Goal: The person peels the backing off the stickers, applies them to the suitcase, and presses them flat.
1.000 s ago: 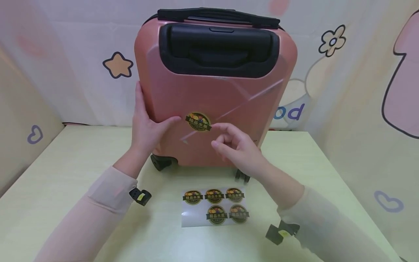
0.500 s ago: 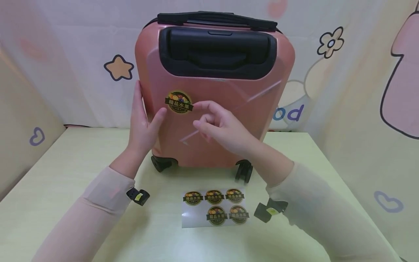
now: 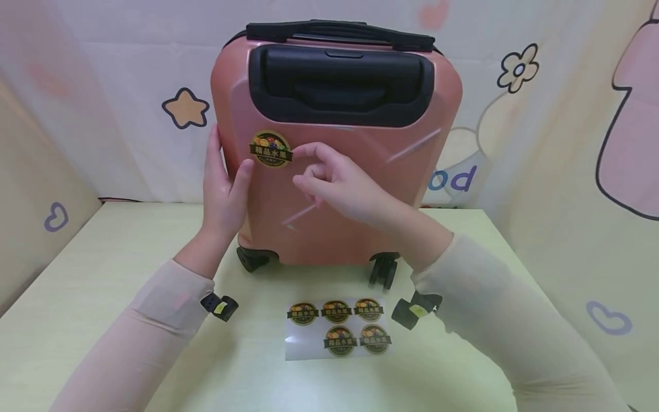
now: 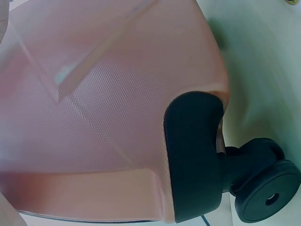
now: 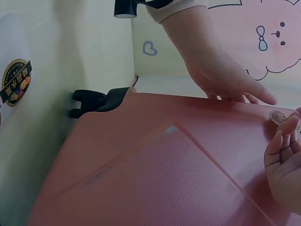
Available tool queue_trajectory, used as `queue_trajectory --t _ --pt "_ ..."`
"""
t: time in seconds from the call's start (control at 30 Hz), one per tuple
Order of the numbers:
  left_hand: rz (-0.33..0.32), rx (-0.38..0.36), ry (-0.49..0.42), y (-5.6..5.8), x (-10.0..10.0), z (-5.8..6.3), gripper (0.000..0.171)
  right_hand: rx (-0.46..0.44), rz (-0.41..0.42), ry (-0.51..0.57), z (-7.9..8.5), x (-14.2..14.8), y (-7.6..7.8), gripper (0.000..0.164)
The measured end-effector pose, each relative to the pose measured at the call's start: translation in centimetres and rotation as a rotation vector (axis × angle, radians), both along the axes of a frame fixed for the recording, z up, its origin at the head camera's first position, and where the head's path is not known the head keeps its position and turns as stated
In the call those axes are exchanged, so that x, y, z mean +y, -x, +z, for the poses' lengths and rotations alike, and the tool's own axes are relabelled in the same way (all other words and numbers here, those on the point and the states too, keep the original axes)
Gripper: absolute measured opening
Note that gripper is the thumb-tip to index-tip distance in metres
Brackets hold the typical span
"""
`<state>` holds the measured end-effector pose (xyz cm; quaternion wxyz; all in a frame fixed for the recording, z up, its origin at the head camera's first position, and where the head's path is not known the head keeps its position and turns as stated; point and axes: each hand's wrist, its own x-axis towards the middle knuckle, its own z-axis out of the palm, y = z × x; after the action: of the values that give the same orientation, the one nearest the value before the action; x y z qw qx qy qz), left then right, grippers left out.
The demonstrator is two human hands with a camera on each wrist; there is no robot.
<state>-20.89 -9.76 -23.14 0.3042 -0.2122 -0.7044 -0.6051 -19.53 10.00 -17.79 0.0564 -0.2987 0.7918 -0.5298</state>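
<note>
A pink hard-shell suitcase [image 3: 340,229] stands upright on the table, its black handle side at the top. My left hand [image 3: 222,189] rests along its left side, fingers straight up the edge and thumb over the front face. At its fingertip, my right hand [image 3: 342,183] holds a round fruit sticker [image 3: 270,150] by its right edge, close over the upper left of the front. The other right fingers are curled in, and the thumb stands apart below. In the right wrist view, the sticker [image 5: 277,117] shows beside the right fingertips, near the left thumb.
On the table [image 3: 128,252], in front of the suitcase, lies a white sheet [image 3: 304,346] with several matching stickers and one bare spot. Black wheels [image 3: 383,270] carry the suitcase. Behind it hangs a patterned cloth [image 3: 128,74], with side walls left and right.
My right hand has carried the sticker up and left across the suitcase front, towards my left thumb. The left thumb has swung upward, closer to the left hand's fingers.
</note>
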Motion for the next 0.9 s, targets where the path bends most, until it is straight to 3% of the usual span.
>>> queue_trajectory --t 0.23,0.57,0.9 --pt "0.033 0.012 0.007 0.2 0.1 0.2 0.089 -0.005 0.011 -0.005 0.4 -0.6 0.5 0.041" --pt "0.028 0.013 -0.015 0.5 0.3 0.4 0.091 -0.012 0.022 -0.025 0.6 -1.1 0.7 0.041" --pt "0.028 0.023 -0.019 0.5 0.4 0.8 0.079 -0.004 0.017 -0.045 0.6 -1.0 0.7 0.041"
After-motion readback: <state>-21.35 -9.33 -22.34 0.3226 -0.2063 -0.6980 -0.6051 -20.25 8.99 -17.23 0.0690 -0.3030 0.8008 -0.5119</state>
